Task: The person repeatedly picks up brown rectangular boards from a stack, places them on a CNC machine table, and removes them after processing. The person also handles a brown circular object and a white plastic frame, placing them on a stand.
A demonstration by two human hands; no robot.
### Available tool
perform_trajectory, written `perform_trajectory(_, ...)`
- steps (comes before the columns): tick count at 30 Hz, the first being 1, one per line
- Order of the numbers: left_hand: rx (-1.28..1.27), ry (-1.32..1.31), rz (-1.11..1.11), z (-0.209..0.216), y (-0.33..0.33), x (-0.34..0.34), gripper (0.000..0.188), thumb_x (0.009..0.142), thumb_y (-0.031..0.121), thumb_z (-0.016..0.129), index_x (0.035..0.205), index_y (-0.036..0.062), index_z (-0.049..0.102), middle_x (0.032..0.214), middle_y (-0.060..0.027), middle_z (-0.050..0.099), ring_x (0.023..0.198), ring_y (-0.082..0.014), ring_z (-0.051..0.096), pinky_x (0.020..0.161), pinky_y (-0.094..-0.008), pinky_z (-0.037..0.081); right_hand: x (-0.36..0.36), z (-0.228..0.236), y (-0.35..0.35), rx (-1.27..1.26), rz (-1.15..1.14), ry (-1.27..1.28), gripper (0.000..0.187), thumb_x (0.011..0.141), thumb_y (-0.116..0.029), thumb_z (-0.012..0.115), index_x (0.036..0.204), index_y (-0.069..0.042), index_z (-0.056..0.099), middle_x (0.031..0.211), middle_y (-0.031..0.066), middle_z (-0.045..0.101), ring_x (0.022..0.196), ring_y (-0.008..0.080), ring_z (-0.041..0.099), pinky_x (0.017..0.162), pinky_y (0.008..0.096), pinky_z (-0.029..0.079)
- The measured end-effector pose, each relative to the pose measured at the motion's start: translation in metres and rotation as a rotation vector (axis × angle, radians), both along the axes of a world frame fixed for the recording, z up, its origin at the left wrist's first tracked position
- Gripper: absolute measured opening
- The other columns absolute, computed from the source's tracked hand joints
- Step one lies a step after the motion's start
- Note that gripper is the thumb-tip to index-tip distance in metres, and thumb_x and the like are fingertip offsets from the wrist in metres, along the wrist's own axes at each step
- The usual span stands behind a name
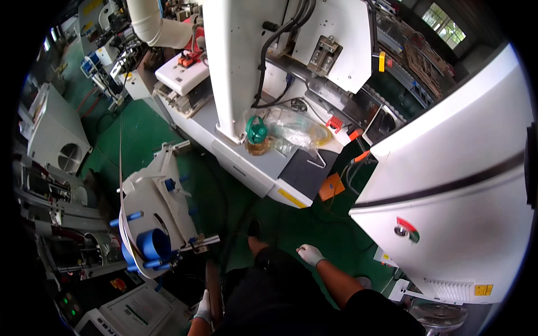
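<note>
Apparently touching the left hand (204, 306), a long brown object (213, 287) sits just to its right, long axis running near to far. Whether that grip is closed, I cannot tell; the right hand (310, 255), farther off, looks curled, its closure unclear.

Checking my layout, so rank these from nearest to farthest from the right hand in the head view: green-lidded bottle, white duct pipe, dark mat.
From the right hand:
1. Dark mat, straight ahead.
2. Green-lidded bottle, ahead and left.
3. White duct pipe, far upper left.
</note>
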State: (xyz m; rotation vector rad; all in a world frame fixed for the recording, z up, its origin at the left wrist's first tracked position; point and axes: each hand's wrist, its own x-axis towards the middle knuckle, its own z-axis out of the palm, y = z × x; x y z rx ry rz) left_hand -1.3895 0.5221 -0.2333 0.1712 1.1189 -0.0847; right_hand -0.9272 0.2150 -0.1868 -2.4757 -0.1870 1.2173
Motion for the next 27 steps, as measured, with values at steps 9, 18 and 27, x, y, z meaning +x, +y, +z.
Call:
perform_trajectory(9,1.027,0.144,-1.092,0.166,0.148,0.323,0.077,0.107,0.061,0.027,0.143,-0.0006,0.055,0.142,-0.0289,0.056,0.143,-0.0347,0.045,0.124,-0.0387,0.021,0.091,0.027,0.117,0.675,-0.413,-0.100,0.033,0.103,-0.030,0.059,0.121,-0.003,0.067,0.110,0.0073,0.070,0.101,0.0190,0.066,0.087,0.0331,0.053)
perform_trajectory(18,1.281,-0.639,-1.835,0.211,0.192,0.517,0.065,0.108,0.053,0.028,0.124,0.0049,0.069,0.126,-0.0228,0.068,0.120,-0.0406,0.063,0.111,-0.0459,0.039,0.146,0.232,0.256,0.776,0.048,-0.636,0.030,0.100,-0.015,0.062,0.127,-0.002,0.066,0.125,0.0140,0.069,0.116,0.0238,0.065,0.101,0.0369,0.050)
perform_trajectory(27,1.020,-0.842,-2.580,0.251,0.179,0.604,0.068,0.099,0.059,0.038,0.132,0.0069,0.067,0.135,-0.0232,0.063,0.133,-0.0377,0.055,0.112,-0.0419,0.040,0.133,0.197,0.274,0.330,0.009,0.398,0.041,0.102,-0.030,0.048,0.127,-0.005,0.069,0.126,0.0191,0.068,0.118,0.0338,0.063,0.105,0.0388,0.045)
